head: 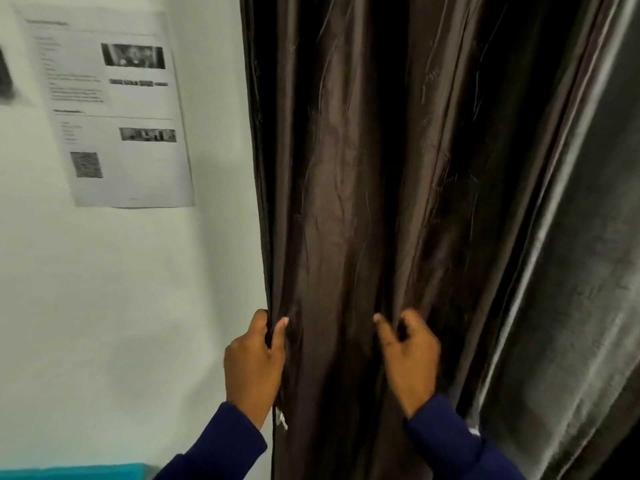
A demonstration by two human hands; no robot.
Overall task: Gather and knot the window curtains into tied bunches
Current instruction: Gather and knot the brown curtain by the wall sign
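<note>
White wall (pixel 114 289) with printed sheet (pixel 110 109) left of dark brown curtain (pixel 346 168). Curtain hangs with long axis vertical, folds running top to bottom. Left hand (pixel 254 358) pinches its left edge; right hand (pixel 408 355) grips a fold to the right.

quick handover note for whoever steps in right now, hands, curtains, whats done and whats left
Left hand: grips the left edge of the dark brown curtain, fingers curled round the hem.
Right hand: pinches a fold further right in the same panel.
A grey curtain hangs loose to the right, untouched.
Done: both hands have hold of the brown panel.
Left: bunch it, knot it, then the grey one.
</note>
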